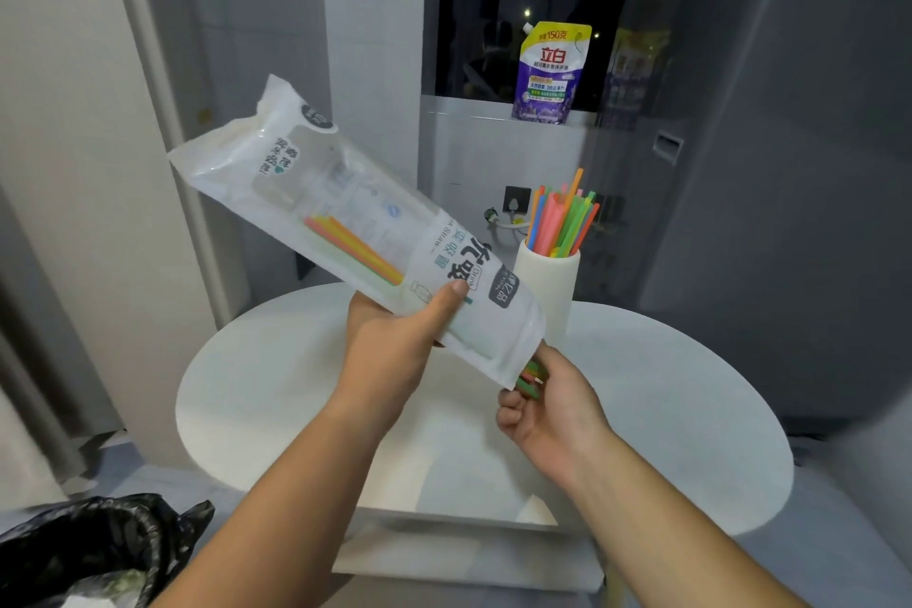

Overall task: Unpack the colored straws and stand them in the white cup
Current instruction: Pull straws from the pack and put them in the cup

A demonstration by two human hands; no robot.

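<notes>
My left hand (395,346) grips a long white plastic straw bag (316,193), held tilted above the table with its open end pointing down to the right. A few colored straws (355,249) still show through the bag. My right hand (552,405) pinches the green and pink straw ends (529,378) that stick out of the bag's lower mouth. Behind the bag stands the white cup (548,281), upright on the table, holding several colored straws (562,217) that fan out of its top.
The round white table (247,390) lies below both hands. A black bin bag (98,543) sits at the lower left. A purple detergent pouch (548,74) stands on the window ledge, and a grey appliance (789,163) fills the right side.
</notes>
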